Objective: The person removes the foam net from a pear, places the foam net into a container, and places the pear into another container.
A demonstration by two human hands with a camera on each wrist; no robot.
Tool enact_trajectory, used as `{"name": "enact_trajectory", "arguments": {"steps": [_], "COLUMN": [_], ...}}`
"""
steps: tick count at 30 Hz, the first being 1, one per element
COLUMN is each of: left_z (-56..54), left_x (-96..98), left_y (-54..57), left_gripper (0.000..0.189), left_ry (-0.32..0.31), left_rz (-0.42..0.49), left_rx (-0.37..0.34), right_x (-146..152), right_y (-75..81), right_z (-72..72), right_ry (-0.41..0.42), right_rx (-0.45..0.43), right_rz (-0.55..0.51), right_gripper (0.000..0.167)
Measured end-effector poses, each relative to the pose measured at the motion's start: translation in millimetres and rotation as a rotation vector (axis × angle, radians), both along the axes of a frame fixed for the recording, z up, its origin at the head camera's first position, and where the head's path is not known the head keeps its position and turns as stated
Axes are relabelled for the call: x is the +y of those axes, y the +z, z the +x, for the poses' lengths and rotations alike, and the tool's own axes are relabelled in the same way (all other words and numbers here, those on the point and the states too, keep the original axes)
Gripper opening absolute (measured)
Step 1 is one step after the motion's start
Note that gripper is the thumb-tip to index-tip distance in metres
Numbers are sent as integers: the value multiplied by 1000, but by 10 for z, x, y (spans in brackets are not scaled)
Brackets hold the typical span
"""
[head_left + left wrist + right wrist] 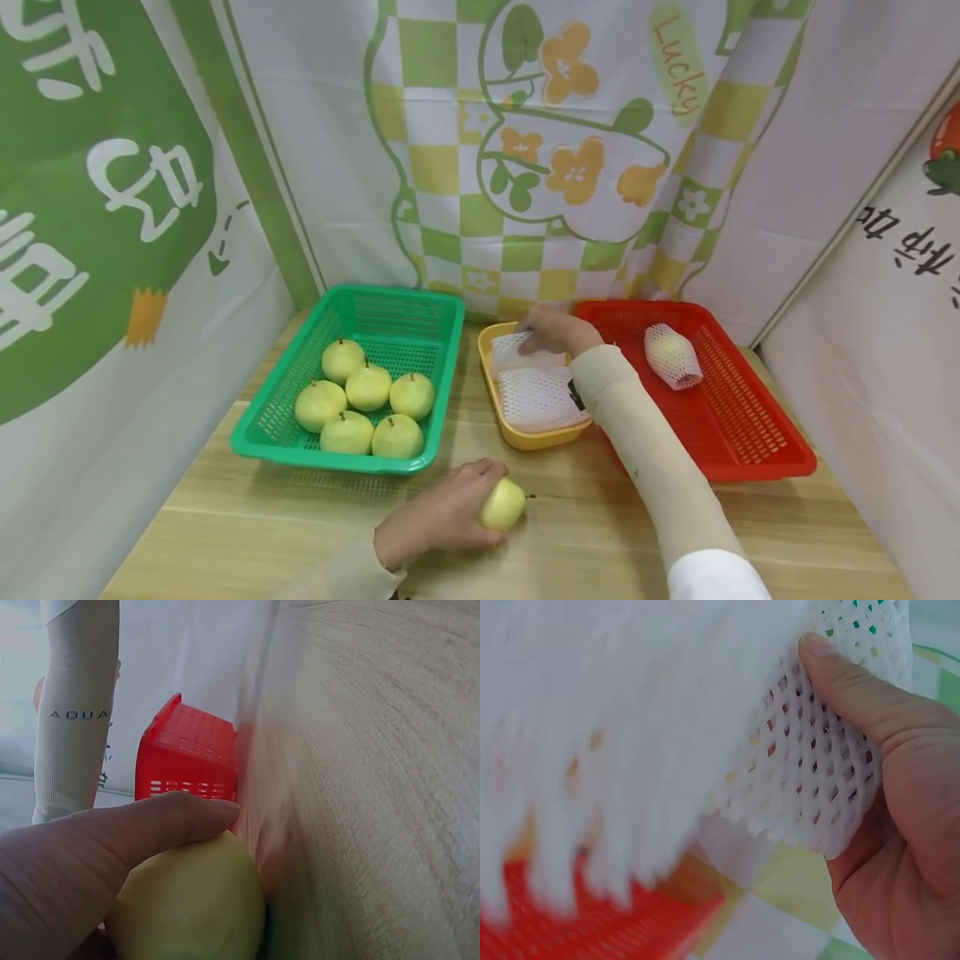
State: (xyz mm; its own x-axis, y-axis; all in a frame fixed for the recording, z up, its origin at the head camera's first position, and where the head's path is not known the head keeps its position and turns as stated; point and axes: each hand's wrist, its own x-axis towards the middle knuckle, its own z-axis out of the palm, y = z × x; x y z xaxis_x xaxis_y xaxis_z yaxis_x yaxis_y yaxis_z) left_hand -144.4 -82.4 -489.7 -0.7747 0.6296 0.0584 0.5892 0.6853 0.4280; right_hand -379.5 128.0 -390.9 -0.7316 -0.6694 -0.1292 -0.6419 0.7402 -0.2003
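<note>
My left hand (457, 510) grips a yellow-green pear (503, 505) low over the table, its stem pointing right. In the left wrist view the thumb lies across the top of the pear (196, 900). Above the yellow basket (517, 439), my right hand (558, 331) pinches a white foam net sleeve (810, 761) between thumb and fingers. More foam net sleeves (536, 400) lie in that basket, just under the hand. The right wrist view has another foam net close to the camera, blurred.
Several pears (367, 387) sit in a green basket (446, 392) on the left. A red basket (750, 408) on the right holds a pear in a foam net (671, 357). Fabric curtains (330, 167) enclose the wooden table (480, 575) at back and sides.
</note>
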Motion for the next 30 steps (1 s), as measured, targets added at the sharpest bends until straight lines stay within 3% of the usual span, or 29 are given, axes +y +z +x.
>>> {"name": "enact_trajectory", "arguments": {"steps": [3,9,11,16,22,30], "left_z": [2,15,19,21,17,-11], "left_x": [5,31,34,32,15,-10], "left_y": [-9,-28,-29,-32,-14,-11], "left_gripper": [74,74,74,74,76,77], "left_ry": [-1,-13,-14,-13,-7,-1], "left_rz": [3,10,8,-1,-2,4], "left_rx": [4,6,5,0,-11,-14], "right_x": [-35,-36,-32,-49,-106,-171], "right_y": [-110,-343,-424,-544,-346,112], "right_z": [-62,-85,-87,-128,-158,-148], "right_ry": [-18,-163,-163,-106,-161,-102], "right_rx": [-36,-118,-98,31,97,235], "right_rz": [6,-3,-18,-3,-18,-63], "right_gripper": [8,34,38,30,43,34]}}
